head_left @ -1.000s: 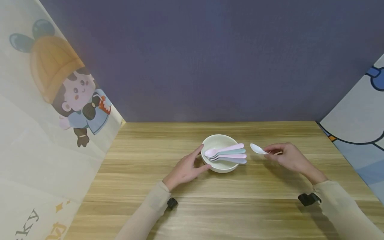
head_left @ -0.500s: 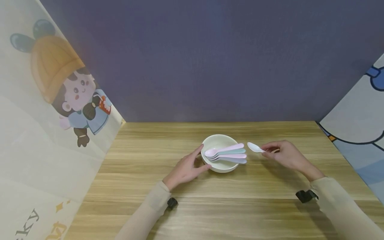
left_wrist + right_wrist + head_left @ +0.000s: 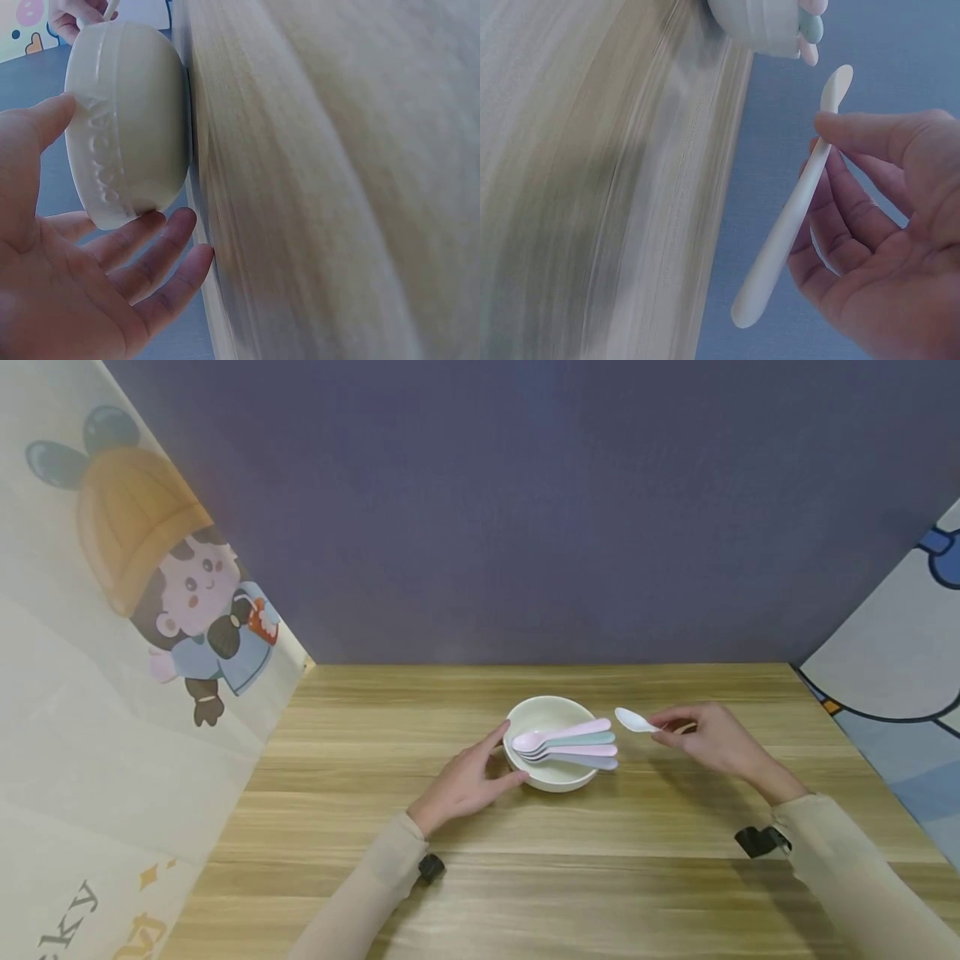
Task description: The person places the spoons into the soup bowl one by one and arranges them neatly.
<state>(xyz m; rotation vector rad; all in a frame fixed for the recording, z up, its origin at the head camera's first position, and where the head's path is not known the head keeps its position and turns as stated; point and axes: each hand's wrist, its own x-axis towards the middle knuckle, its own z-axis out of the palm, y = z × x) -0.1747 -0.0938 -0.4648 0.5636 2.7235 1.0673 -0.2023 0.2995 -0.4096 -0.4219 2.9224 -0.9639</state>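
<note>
Here, the largest thing in view is the wooden tabletop (image 3: pixel 525 877), walled in by a dark back panel (image 3: pixel 525 510) and cartoon-printed side panels (image 3: pixel 135 610). Near its middle a cream bowl (image 3: pixel 550 772) stands upright, and across its rim several pastel spoons (image 3: pixel 573 743) are laid, bowls inside and handles pointing right. The bowl is steadied by the left hand (image 3: pixel 461 781): its grip is wide, with the thumb and straight fingers resting against the bowl's left wall, as the left wrist view shows at the fingers (image 3: pixel 150 247). Just to the right of the bowl, and apart from it, a white spoon (image 3: pixel 634 720) is held above the tabletop by the right hand (image 3: pixel 708 739); the handle is pinched between thumb and fingers (image 3: pixel 870 139), with the spoon's bowl pointing toward the cream bowl.

The step in hand seems to be the carrying of this last spoon to the bowl. The next move probably calls for the spoon to be brought over the rim, lined up with the other handles and let go; whether its tip already overlaps the rim cannot be told from the blurred wrist view.
</note>
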